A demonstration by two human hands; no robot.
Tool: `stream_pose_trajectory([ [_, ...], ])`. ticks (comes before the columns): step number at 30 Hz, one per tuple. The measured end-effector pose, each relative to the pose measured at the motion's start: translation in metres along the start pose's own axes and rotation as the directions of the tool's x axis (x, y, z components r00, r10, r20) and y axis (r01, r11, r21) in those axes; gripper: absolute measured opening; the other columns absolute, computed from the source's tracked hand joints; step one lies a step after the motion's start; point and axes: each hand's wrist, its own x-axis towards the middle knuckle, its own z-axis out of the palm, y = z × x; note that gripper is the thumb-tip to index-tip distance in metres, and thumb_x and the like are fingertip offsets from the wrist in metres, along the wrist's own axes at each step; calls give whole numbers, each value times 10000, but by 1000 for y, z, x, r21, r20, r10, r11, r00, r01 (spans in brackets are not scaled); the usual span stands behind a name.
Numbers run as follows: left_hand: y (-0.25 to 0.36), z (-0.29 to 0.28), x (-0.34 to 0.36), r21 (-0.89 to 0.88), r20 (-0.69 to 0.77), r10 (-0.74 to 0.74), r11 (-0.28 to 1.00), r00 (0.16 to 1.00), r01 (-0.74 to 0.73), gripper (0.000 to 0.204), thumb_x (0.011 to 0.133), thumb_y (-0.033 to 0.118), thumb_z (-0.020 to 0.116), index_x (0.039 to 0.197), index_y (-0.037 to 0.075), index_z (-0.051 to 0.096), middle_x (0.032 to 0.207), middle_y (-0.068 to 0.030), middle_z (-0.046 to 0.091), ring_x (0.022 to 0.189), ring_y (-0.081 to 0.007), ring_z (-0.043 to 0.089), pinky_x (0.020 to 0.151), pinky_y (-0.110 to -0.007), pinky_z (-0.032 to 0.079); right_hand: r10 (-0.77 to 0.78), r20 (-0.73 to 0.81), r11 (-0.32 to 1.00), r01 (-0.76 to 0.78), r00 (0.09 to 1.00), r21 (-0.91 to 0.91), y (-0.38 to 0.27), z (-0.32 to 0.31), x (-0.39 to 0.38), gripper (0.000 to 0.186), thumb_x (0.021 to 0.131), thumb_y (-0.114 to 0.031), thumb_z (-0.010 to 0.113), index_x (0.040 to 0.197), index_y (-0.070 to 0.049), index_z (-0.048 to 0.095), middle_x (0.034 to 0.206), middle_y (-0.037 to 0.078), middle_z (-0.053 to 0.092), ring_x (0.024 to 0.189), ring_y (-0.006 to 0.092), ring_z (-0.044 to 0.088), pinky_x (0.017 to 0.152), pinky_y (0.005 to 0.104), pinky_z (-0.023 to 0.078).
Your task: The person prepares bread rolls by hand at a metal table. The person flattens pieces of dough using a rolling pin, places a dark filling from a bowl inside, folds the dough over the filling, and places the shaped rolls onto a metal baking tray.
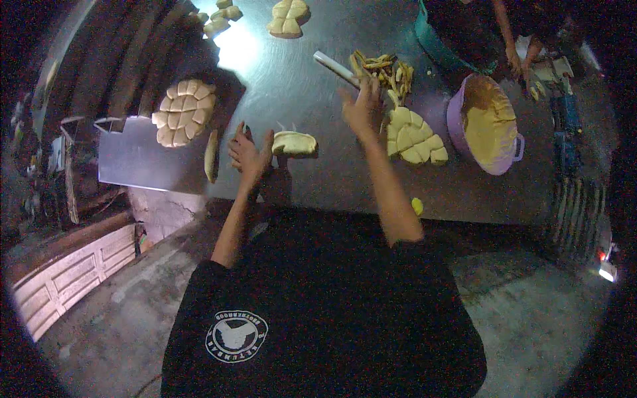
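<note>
A folded piece of pale dough (295,144) lies on the metal table in front of me. My left hand (251,156) is just left of it, fingers apart and nothing seen in them. A longer, thin dough strip (211,156) rests further left, near the table's front. My right hand (363,113) is raised over the table, slightly blurred, with the thumb spread away from the fingers. Beyond it lies a white rod like a rolling pin (334,66), beside a pile of yellow-brown strips (397,76). Cut dough sections (413,138) sit right of that hand.
A purple basin (455,119) coated with yellow paste stands at the right, with a green basin (422,30) behind it. Scored dough (184,113) lies at the left; more dough (288,18) lies far back. Another person's hands (521,65) work at the far right.
</note>
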Motion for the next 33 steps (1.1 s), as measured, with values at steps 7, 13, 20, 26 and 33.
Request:
stream_pose_trajectory([
  [7, 35, -10, -23, -14, -84, -81, 997, 993, 80, 859, 779, 526, 721, 1433, 123, 335, 1338, -212, 373, 1277, -422, 319, 1024, -632, 230, -159, 359, 961, 228, 920, -158, 37, 2, 24, 332, 857, -264, 686, 1126, -84, 614, 1076, 142, 586, 1085, 336, 530, 904, 466, 393],
  [13, 6, -26, 1, 58, -146, 579, 815, 802, -577, 502, 858, 369, 659, 1248, 85, 520, 1173, -169, 517, 1131, -374, 454, 964, -512, 341, -375, 699, 927, 239, 609, 288, -42, -33, -28, 260, 893, -231, 643, 1102, -76, 630, 1109, 143, 591, 1095, 351, 561, 969, 491, 402],
  [20, -21, -4, 23, 343, -80, 769, 619, 634, -707, 353, 867, 266, 611, 1154, 67, 556, 1090, -157, 530, 1023, -340, 508, 793, -489, 443, -391, 811, 859, 488, 436, 152, -74, -6, -27, 554, 999, -325, 399, 1486, -74, 317, 1550, 179, 291, 1448, 370, 233, 1176, 572, 106],
  [26, 29, -21, 88, 388, 81, 628, 696, 774, -605, 320, 872, 268, 595, 1097, 43, 563, 1125, -148, 543, 1077, -321, 514, 790, -483, 458, -111, 549, 901, 317, 828, -295, -91, 64, 24, 601, 1019, -352, 326, 1532, -65, 204, 1586, 181, 203, 1457, 436, 144, 1131, 666, 52],
  [33, 5, -20, 100, 191, 337, 838, 385, 429, -903, 315, 878, 250, 560, 1128, 57, 567, 1131, -131, 548, 1081, -263, 523, 861, -423, 428, -300, 643, 915, 402, 705, -15, -76, 37, 22, 483, 982, -315, 482, 1391, -59, 456, 1525, 185, 341, 1422, 373, 293, 1154, 550, 210],
])
